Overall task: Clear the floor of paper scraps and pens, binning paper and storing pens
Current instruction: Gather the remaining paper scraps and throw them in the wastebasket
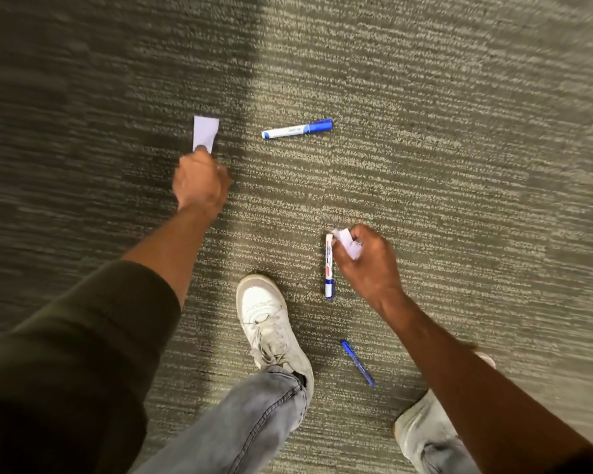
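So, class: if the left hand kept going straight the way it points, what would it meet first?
The left hand points up the frame at the white paper scrap; its fingertips look already at the scrap's near edge, though contact is unclear.

I see rough, ribbed carpet (425, 148), matt. The paper scrap (204, 133) is smooth and flat, the markers (297, 129) glossy plastic. My jeans (254, 415) are faded denim; my shoe (267, 323) looks like scuffed leather.

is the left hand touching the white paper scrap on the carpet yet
Touching. In the head view the fingertips of the left hand overlap the near edge of the paper scrap, with no carpet visible between them.
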`<move>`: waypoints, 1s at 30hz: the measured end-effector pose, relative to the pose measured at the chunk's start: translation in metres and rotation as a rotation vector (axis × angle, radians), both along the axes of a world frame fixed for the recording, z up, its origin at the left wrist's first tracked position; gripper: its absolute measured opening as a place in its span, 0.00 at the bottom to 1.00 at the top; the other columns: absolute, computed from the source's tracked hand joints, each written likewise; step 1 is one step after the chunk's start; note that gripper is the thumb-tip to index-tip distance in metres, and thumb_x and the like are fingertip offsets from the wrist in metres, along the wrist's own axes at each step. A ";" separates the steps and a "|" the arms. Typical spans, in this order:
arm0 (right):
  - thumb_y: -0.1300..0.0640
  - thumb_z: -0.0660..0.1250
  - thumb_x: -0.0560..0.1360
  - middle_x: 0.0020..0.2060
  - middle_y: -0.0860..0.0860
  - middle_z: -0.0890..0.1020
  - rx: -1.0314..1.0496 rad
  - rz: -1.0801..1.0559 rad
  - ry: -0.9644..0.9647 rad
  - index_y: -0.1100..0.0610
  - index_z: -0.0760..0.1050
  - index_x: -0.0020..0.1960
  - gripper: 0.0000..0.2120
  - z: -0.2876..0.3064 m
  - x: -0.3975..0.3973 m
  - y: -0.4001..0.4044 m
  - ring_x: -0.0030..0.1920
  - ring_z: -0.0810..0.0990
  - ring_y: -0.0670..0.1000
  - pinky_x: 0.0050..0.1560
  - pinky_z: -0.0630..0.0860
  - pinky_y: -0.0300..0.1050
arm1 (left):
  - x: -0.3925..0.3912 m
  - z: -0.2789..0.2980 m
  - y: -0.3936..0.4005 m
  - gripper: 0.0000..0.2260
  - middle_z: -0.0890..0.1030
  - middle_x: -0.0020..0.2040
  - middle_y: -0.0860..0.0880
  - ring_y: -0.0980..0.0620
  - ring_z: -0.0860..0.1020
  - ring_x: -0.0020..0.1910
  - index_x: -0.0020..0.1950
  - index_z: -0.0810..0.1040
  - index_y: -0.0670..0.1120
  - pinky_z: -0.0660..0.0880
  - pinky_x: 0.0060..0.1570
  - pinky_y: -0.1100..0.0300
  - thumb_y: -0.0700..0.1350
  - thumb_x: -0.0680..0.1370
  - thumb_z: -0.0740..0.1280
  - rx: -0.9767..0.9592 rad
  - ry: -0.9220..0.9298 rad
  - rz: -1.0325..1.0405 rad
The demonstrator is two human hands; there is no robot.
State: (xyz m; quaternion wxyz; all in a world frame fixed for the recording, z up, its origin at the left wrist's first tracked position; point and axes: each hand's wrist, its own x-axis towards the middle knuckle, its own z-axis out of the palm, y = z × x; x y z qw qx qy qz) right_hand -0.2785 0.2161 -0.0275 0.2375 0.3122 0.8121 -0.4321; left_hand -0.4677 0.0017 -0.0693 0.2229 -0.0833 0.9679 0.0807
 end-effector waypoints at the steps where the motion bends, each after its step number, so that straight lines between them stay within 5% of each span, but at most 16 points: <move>1: 0.54 0.67 0.77 0.43 0.50 0.80 0.002 0.015 0.003 0.54 0.73 0.51 0.05 0.000 -0.002 0.002 0.36 0.80 0.48 0.32 0.79 0.41 | -0.002 -0.002 0.000 0.15 0.80 0.52 0.38 0.42 0.80 0.48 0.60 0.74 0.36 0.79 0.48 0.53 0.45 0.79 0.66 -0.005 -0.004 0.015; 8: 0.54 0.68 0.77 0.44 0.51 0.80 0.033 -0.044 0.022 0.55 0.75 0.52 0.07 -0.027 -0.012 0.010 0.38 0.82 0.51 0.35 0.82 0.50 | -0.024 -0.035 -0.002 0.20 0.75 0.59 0.37 0.39 0.77 0.56 0.65 0.70 0.38 0.78 0.57 0.46 0.51 0.80 0.65 -0.007 -0.029 0.019; 14: 0.56 0.68 0.77 0.43 0.52 0.80 -0.009 -0.055 0.030 0.56 0.74 0.50 0.05 -0.048 -0.008 0.002 0.37 0.81 0.53 0.33 0.80 0.48 | -0.038 -0.060 -0.010 0.21 0.75 0.63 0.36 0.35 0.76 0.60 0.64 0.72 0.39 0.75 0.59 0.43 0.53 0.79 0.65 -0.084 -0.007 0.048; 24: 0.55 0.67 0.78 0.45 0.52 0.80 0.034 -0.028 -0.018 0.56 0.75 0.51 0.06 -0.039 -0.008 -0.007 0.37 0.80 0.51 0.34 0.79 0.44 | -0.041 -0.036 -0.020 0.12 0.78 0.57 0.33 0.31 0.75 0.58 0.56 0.76 0.39 0.73 0.58 0.40 0.40 0.76 0.59 -0.034 0.022 -0.002; 28: 0.56 0.67 0.77 0.43 0.51 0.80 0.010 -0.024 0.019 0.54 0.72 0.50 0.05 -0.014 -0.015 -0.010 0.35 0.80 0.49 0.30 0.78 0.41 | -0.024 -0.013 -0.010 0.09 0.81 0.51 0.38 0.42 0.80 0.43 0.57 0.78 0.39 0.79 0.41 0.54 0.39 0.79 0.62 0.135 0.014 -0.035; 30: 0.58 0.67 0.78 0.44 0.50 0.80 0.007 -0.043 0.049 0.54 0.71 0.53 0.07 -0.002 -0.022 -0.011 0.34 0.80 0.47 0.28 0.75 0.37 | -0.014 -0.002 -0.007 0.09 0.82 0.49 0.40 0.47 0.78 0.38 0.58 0.78 0.41 0.74 0.31 0.62 0.41 0.81 0.62 0.159 0.011 -0.060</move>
